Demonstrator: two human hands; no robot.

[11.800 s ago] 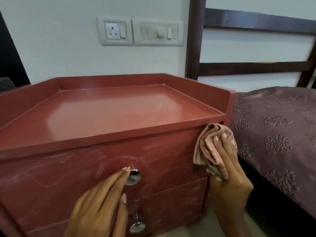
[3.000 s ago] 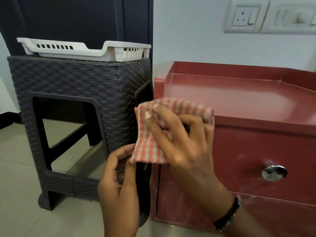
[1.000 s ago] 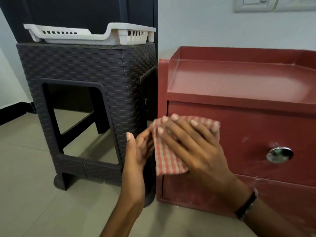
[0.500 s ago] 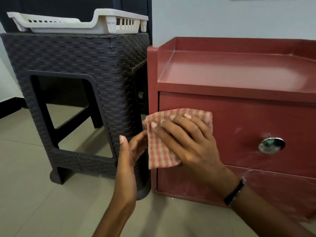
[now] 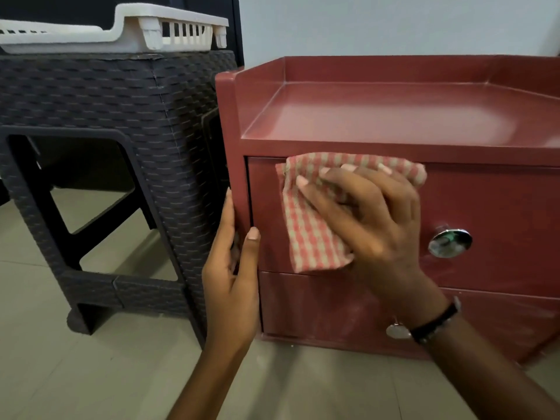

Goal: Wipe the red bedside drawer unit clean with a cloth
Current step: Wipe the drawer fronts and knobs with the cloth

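Note:
The red bedside drawer unit (image 5: 394,116) stands on the floor with a rimmed top and two drawers. My right hand (image 5: 363,219) presses a red-and-white checked cloth (image 5: 312,237) flat against the upper drawer front, near its top left corner. A round chrome knob (image 5: 450,243) sits on that drawer to the right of my hand. A second knob (image 5: 397,331) on the lower drawer shows beside my wrist. My left hand (image 5: 231,280) grips the unit's left front edge, thumb on the front, fingers around the side.
A dark woven-pattern plastic stool (image 5: 106,147) stands close against the unit's left side, with a white plastic tray (image 5: 121,31) on top. Pale floor tiles (image 5: 91,374) lie in front. A white wall (image 5: 394,22) is behind the unit.
My right hand has slid the cloth to the right, onto the upper drawer front. My left hand has moved from beside the cloth to gripping the unit's left edge.

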